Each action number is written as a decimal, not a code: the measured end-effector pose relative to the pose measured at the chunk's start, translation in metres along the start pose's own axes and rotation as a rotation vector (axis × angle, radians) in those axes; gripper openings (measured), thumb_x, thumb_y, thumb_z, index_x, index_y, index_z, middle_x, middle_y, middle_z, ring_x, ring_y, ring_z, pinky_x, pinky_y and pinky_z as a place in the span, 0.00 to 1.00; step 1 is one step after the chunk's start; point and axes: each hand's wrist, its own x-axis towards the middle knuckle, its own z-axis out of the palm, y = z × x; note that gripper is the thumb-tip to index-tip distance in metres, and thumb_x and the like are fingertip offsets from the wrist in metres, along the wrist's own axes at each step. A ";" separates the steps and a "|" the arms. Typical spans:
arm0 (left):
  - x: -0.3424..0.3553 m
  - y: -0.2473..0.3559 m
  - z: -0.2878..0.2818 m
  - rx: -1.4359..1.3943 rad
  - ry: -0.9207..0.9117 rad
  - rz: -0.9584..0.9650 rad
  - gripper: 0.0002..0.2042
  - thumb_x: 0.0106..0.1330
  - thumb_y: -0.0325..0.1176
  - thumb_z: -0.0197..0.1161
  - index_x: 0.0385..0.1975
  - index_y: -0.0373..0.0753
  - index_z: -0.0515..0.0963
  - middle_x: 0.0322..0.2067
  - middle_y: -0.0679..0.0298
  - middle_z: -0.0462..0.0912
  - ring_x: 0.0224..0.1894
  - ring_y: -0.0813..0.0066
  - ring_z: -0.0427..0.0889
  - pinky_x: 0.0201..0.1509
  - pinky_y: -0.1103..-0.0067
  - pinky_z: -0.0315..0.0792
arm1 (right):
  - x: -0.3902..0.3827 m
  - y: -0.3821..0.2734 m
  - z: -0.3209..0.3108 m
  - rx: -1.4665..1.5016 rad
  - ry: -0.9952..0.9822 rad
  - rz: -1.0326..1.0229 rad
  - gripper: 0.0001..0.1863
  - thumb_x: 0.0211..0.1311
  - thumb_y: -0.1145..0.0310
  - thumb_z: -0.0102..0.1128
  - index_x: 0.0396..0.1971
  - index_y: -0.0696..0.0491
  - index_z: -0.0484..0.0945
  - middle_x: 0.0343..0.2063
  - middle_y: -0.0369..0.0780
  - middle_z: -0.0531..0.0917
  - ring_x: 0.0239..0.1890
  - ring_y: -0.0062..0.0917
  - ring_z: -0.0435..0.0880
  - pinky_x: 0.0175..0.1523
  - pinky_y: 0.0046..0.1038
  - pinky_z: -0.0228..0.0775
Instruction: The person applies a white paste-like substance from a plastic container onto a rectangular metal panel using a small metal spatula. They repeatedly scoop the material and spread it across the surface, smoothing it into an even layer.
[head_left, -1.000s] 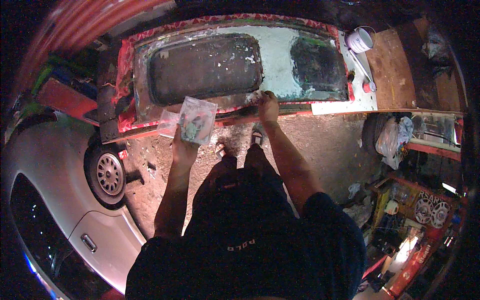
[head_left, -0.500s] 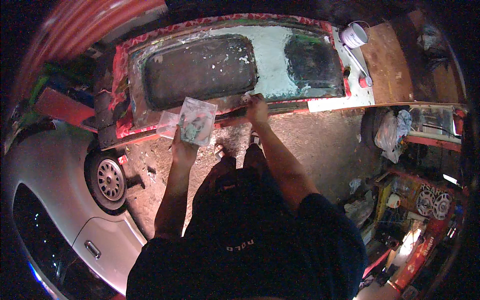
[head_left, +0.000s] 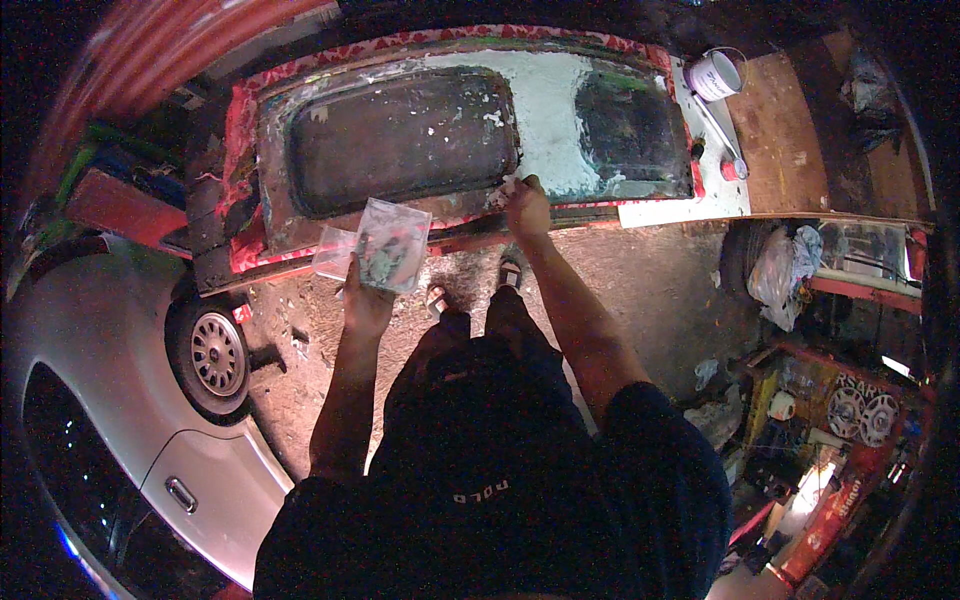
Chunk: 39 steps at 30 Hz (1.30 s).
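My left hand (head_left: 369,306) grips an open clear plastic case (head_left: 410,232), like a disc case, with smears of greenish-grey paste on it. It is held level in front of the near edge of a large vehicle panel (head_left: 548,125). Pale filler coats the middle of this panel, between two dark recesses. At its near edge, by the lower corner of the larger recess, my right hand (head_left: 530,212) is closed with its fingers pinched together. A small pale piece shows at those fingertips, but its kind is too small to tell.
Red patterned cloth (head_left: 245,105) lies under the panel. A white bucket (head_left: 714,77) stands at the far right beside a long grey tool (head_left: 718,135). A silver car (head_left: 110,330) is close on my left. On the right are plastic bags (head_left: 775,275) and a cluttered red-framed cabinet (head_left: 830,520).
My right hand has moved slightly to the right and away from me along the panel's near edge. The left hand and the case stay almost where they were.
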 end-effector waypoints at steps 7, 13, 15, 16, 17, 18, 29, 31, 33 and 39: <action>0.008 0.000 0.005 0.003 0.023 -0.014 0.27 0.70 0.50 0.46 0.65 0.43 0.57 0.61 0.51 0.64 0.64 0.52 0.63 0.66 0.58 0.60 | 0.006 -0.001 0.003 0.188 -0.047 0.074 0.09 0.51 0.72 0.56 0.30 0.60 0.79 0.32 0.52 0.79 0.36 0.48 0.80 0.38 0.40 0.72; 0.010 0.002 0.005 -0.031 -0.042 -0.006 0.26 0.70 0.48 0.45 0.65 0.43 0.57 0.61 0.51 0.64 0.64 0.52 0.63 0.66 0.58 0.59 | 0.003 0.033 -0.031 0.761 -0.019 0.376 0.10 0.59 0.66 0.60 0.28 0.59 0.80 0.17 0.34 0.76 0.19 0.20 0.71 0.26 0.26 0.63; 0.010 -0.001 -0.001 -0.049 0.004 -0.011 0.26 0.71 0.48 0.45 0.65 0.43 0.57 0.61 0.51 0.64 0.64 0.52 0.62 0.67 0.58 0.58 | -0.003 0.035 -0.033 0.802 -0.062 0.422 0.10 0.60 0.66 0.60 0.27 0.59 0.80 0.16 0.32 0.75 0.18 0.16 0.69 0.25 0.23 0.61; 0.009 0.000 -0.003 -0.053 0.026 -0.012 0.26 0.71 0.48 0.45 0.65 0.43 0.58 0.61 0.51 0.64 0.65 0.53 0.62 0.67 0.58 0.58 | -0.003 0.019 -0.043 0.768 -0.086 0.441 0.10 0.60 0.67 0.59 0.26 0.58 0.80 0.16 0.32 0.74 0.18 0.15 0.69 0.25 0.23 0.60; 0.008 0.000 -0.006 -0.058 0.049 -0.012 0.26 0.71 0.48 0.45 0.64 0.43 0.58 0.62 0.51 0.64 0.65 0.53 0.61 0.67 0.58 0.58 | -0.003 0.008 -0.048 0.733 -0.110 0.459 0.10 0.60 0.68 0.58 0.26 0.58 0.80 0.16 0.32 0.74 0.18 0.15 0.69 0.24 0.22 0.59; 0.008 0.001 -0.003 -0.057 0.020 -0.021 0.26 0.71 0.48 0.45 0.65 0.43 0.57 0.62 0.52 0.64 0.65 0.53 0.61 0.67 0.58 0.58 | -0.005 0.014 -0.043 0.686 -0.089 0.426 0.09 0.60 0.68 0.58 0.26 0.58 0.80 0.16 0.33 0.75 0.18 0.17 0.70 0.25 0.24 0.60; 0.003 0.004 -0.005 -0.026 0.008 0.014 0.28 0.70 0.50 0.46 0.65 0.42 0.56 0.61 0.52 0.64 0.64 0.54 0.63 0.65 0.60 0.61 | -0.023 -0.030 -0.019 0.110 -0.008 0.070 0.18 0.51 0.75 0.55 0.44 0.58 0.78 0.38 0.49 0.75 0.41 0.44 0.77 0.44 0.38 0.71; 0.003 0.005 -0.003 -0.054 -0.067 0.018 0.26 0.71 0.50 0.43 0.64 0.42 0.58 0.61 0.53 0.65 0.63 0.56 0.64 0.65 0.61 0.61 | -0.025 -0.028 -0.005 0.441 0.022 0.310 0.20 0.49 0.77 0.56 0.46 0.58 0.78 0.38 0.49 0.76 0.41 0.44 0.77 0.44 0.38 0.70; 0.003 0.006 -0.002 -0.058 -0.064 0.011 0.26 0.72 0.50 0.41 0.63 0.42 0.59 0.60 0.53 0.66 0.63 0.57 0.65 0.64 0.61 0.62 | -0.028 -0.022 -0.003 0.136 0.060 0.159 0.19 0.49 0.78 0.57 0.45 0.58 0.78 0.38 0.49 0.76 0.41 0.44 0.77 0.44 0.38 0.70; 0.007 0.016 -0.006 0.014 0.025 0.000 0.27 0.70 0.52 0.43 0.66 0.45 0.56 0.62 0.52 0.63 0.65 0.52 0.61 0.66 0.59 0.59 | -0.034 -0.018 -0.004 0.201 0.083 0.049 0.17 0.51 0.78 0.57 0.43 0.59 0.78 0.37 0.50 0.76 0.40 0.45 0.77 0.43 0.38 0.71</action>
